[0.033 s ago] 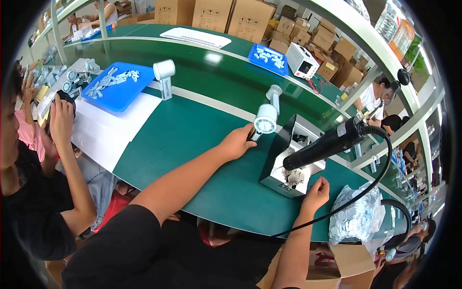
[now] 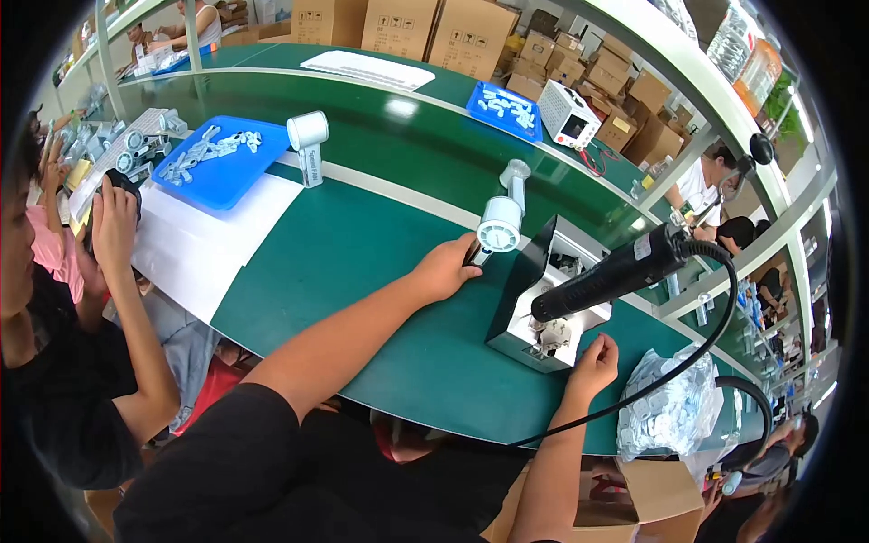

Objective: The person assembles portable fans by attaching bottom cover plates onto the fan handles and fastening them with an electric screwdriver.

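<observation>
My left hand point(image 2: 445, 270) is closed around the handle of a pale blue handheld fan point(image 2: 501, 223), its round head upward over the green bench. Just behind that head stands a similar pale blue piece point(image 2: 516, 172). My right hand point(image 2: 595, 364) rests with curled fingers beside the near right corner of a metal box point(image 2: 511, 335); whatever is in the fingers, if anything, is hidden. A black electric screwdriver point(image 2: 615, 273) slants down over the box, its tip above the box's front. The screwdriver's cable loops past my right forearm.
Another fan point(image 2: 309, 149) stands upright beside a blue tray point(image 2: 226, 195) of small parts. A clear bag of pale parts point(image 2: 665, 403) lies right of my right hand. A co-worker point(image 2: 118, 317) sits at left. A second blue tray point(image 2: 482, 115) and a white power supply point(image 2: 568, 116) are behind.
</observation>
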Motion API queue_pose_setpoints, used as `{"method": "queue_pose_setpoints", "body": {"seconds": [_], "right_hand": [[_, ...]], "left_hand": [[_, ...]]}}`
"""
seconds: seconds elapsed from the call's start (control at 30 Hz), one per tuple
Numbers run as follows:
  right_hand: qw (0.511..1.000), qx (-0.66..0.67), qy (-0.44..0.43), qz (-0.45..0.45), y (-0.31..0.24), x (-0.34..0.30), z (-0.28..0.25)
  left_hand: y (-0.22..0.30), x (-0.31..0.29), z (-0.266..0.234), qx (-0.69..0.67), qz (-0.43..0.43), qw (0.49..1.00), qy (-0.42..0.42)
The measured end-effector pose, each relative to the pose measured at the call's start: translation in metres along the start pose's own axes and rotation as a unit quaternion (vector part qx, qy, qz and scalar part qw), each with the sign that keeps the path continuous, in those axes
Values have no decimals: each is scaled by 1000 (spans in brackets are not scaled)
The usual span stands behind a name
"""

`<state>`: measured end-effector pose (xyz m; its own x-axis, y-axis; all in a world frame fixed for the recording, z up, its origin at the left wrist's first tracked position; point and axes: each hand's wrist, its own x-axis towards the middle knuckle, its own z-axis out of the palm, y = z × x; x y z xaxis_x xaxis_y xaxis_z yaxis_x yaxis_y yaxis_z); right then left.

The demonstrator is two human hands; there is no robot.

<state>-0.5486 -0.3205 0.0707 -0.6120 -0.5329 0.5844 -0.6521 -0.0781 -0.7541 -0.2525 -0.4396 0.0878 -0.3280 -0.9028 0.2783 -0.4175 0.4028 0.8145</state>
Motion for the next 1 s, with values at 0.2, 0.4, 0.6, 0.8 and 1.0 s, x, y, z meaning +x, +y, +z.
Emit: {"method": "queue_pose_setpoints", "body": {"seconds": [0.2,0.4,0.6,0.8,1.0], "right_hand": [[1000,21,3,9,-4,-6,2],[994,56,32,85,2,6,8],[991,-72,6,117,37,12,9],[996,-91,-3,-18,7,3,24],[989,-122,16,82,-1,12,10]], "left_hand": [[1,1,-8,4,-18,999,-30],[-32,32,-39,-127,-1,970,-209],[-51,122,-37,54,14,996,-66],[-78,203,4,436,352,828,-3],[-47,211,-3,279,266,910,151]]}}
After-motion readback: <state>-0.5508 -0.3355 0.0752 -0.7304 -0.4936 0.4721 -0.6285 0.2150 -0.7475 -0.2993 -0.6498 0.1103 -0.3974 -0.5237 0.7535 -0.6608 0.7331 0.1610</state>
